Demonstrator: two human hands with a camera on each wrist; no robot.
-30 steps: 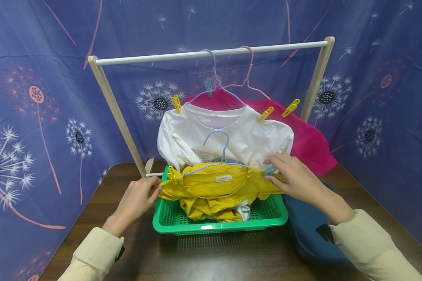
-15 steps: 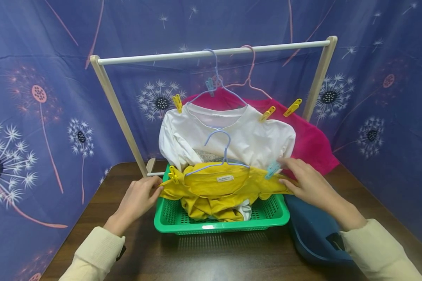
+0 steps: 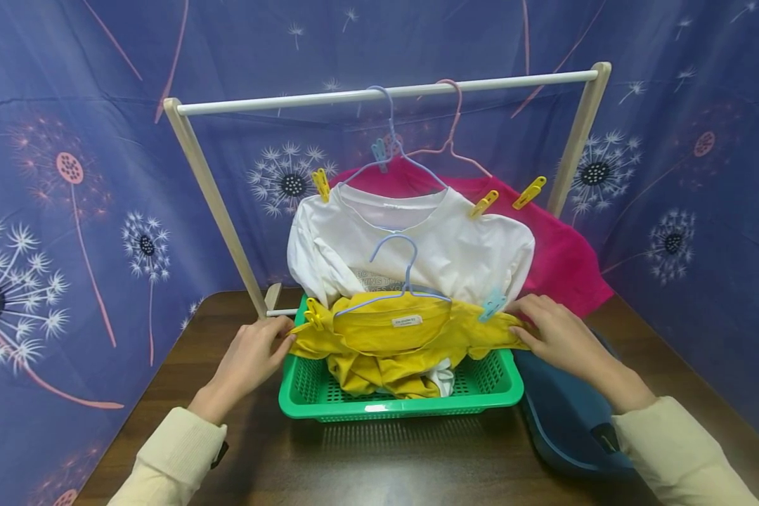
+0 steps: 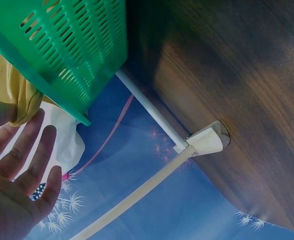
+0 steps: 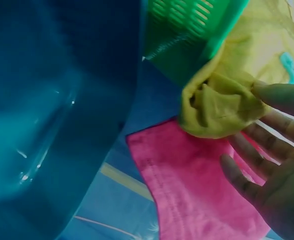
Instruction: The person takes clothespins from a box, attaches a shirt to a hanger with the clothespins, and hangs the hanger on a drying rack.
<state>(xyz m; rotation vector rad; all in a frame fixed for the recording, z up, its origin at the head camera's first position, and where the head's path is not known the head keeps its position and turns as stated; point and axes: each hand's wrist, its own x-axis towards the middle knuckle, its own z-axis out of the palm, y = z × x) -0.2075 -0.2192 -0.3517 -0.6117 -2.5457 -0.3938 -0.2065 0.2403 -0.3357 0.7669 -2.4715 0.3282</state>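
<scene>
A yellow shirt (image 3: 379,341) lies spread over the green basket (image 3: 405,407), a blue hanger (image 3: 408,281) in its neck. At its left shoulder sits a yellow clothespin (image 3: 316,314); a light blue clothespin (image 3: 492,305) is on the right one. My left hand (image 3: 248,362) pinches the left sleeve end, thumb against the cloth (image 4: 24,97), other fingers spread in the left wrist view. My right hand (image 3: 569,344) pinches the right sleeve (image 5: 219,112) between thumb and fingers.
Behind, a white shirt (image 3: 443,249) and a magenta shirt (image 3: 563,260) hang by clipped hangers from a rack's white bar (image 3: 259,105). A dark blue bin (image 3: 566,414) stands right of the basket on the wooden table (image 3: 354,464). White cloth (image 3: 443,379) shows inside the basket.
My right hand has left the light blue clothespin, moved right and taken the right sleeve end. The clothespin stays on the shirt. My left hand keeps its hold on the left sleeve.
</scene>
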